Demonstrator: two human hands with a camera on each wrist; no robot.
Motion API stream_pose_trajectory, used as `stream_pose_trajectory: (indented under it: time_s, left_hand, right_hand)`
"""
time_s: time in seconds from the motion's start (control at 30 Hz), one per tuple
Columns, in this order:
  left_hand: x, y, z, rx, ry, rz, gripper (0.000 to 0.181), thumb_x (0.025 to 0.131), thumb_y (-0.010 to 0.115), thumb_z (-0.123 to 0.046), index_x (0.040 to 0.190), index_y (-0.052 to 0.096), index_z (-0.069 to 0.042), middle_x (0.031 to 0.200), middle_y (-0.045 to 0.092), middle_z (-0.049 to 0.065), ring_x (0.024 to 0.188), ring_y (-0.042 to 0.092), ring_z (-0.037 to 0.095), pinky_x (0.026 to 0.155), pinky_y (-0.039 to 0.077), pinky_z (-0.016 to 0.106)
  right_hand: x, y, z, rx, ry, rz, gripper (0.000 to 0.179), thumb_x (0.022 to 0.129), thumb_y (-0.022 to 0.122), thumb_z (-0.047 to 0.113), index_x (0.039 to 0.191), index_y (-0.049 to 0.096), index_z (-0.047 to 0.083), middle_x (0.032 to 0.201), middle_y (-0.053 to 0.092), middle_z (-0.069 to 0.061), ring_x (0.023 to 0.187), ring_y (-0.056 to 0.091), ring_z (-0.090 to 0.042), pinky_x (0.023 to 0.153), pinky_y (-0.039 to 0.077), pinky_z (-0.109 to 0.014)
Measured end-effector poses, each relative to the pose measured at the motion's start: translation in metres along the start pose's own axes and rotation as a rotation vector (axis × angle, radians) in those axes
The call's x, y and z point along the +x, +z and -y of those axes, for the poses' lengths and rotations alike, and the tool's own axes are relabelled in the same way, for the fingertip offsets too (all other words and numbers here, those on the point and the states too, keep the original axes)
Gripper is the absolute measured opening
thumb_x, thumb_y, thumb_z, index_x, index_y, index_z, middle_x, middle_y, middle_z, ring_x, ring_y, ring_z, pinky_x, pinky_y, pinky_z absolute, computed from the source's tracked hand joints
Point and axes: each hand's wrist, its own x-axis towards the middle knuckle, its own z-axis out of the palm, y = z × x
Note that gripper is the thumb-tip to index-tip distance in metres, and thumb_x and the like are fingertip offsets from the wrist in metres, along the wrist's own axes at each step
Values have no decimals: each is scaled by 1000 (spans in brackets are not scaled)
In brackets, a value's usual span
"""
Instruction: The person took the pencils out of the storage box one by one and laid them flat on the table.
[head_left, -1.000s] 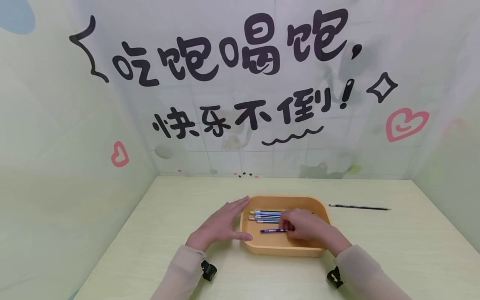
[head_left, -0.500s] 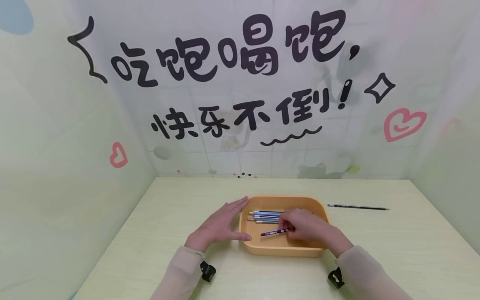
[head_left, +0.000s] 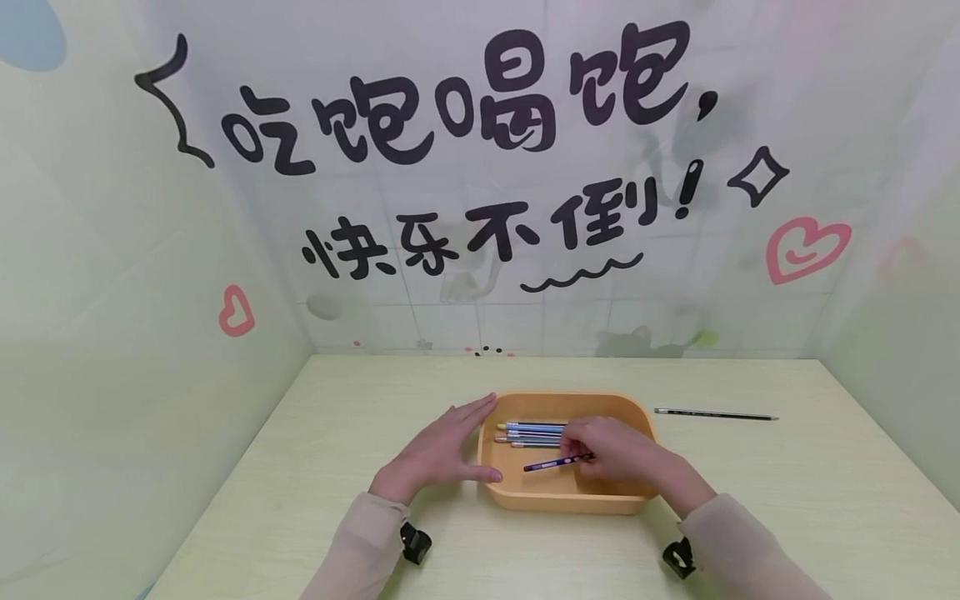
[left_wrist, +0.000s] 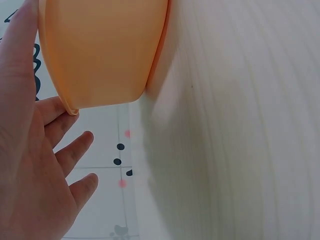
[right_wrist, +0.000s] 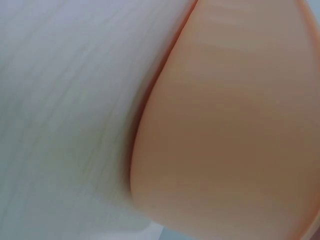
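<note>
Inside an orange tray (head_left: 570, 502) in the head view, my right hand (head_left: 615, 450) pinches a dark purple pencil (head_left: 551, 464) near its right part. The pencil slants, its left end nearer the tray's front. Behind it several blue and grey pencils (head_left: 532, 433) lie side by side, their right ends hidden by my right hand. My left hand (head_left: 442, 442) rests at the tray's left rim with fingers and thumb spread. In the left wrist view that hand (left_wrist: 45, 150) touches the orange rim with its fingers. The right wrist view shows only the tray's outer wall (right_wrist: 225, 125), no hand.
A black pencil (head_left: 716, 413) lies on the pale wooden table (head_left: 360, 392) to the right of the tray. Printed fabric walls (head_left: 420, 317) stand behind the table and at both sides. A black wrist device (head_left: 416, 543) hangs under the left sleeve, another (head_left: 678, 557) under the right.
The purple pencil, level a second ago, has turned so its left end points toward the front. My right hand has shifted very slightly right with it. The left hand stays at the rim.
</note>
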Motion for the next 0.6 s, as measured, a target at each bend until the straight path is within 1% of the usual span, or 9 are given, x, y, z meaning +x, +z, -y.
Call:
stream_pose_trajectory:
  time_s: [0.13,0.3,0.43,0.6]
  left_hand:
    - [0,0,0,4,4,-1,109,76,78,-60,159,25,-16,167,24,1,152,28,32,127,22,52]
    - [-1,-1,-1,1,6,2,109,76,78,-60,160,24,-16,167,24,1,152,28,32,127,22,52]
    - [-1,-1,-2,-1,-2,3,109,76,78,-61,160,24,-17,167,24,0,152,28,30,128,21,52]
    - [-1,-1,-2,-3,-10,3,109,75,78,-60,160,25,-17,167,24,-1,152,29,29,128,21,51]
  right_hand:
    - [-2,-2,1,-6,-12,-8,19,83,71,2,90,64,19,81,57,10,73,47,-3,62,43,-17]
    - [-6,-6,2,-30,-45,-33,21,83,69,1,90,64,20,83,59,9,73,47,-2,63,44,-16]
    - [-10,-10,6,-50,-88,-67,21,82,67,1,91,64,19,84,60,8,73,46,-1,63,45,-16]
    - [-15,-16,12,-79,-149,-111,21,82,69,0,89,65,18,83,60,9,73,46,1,62,45,-14]
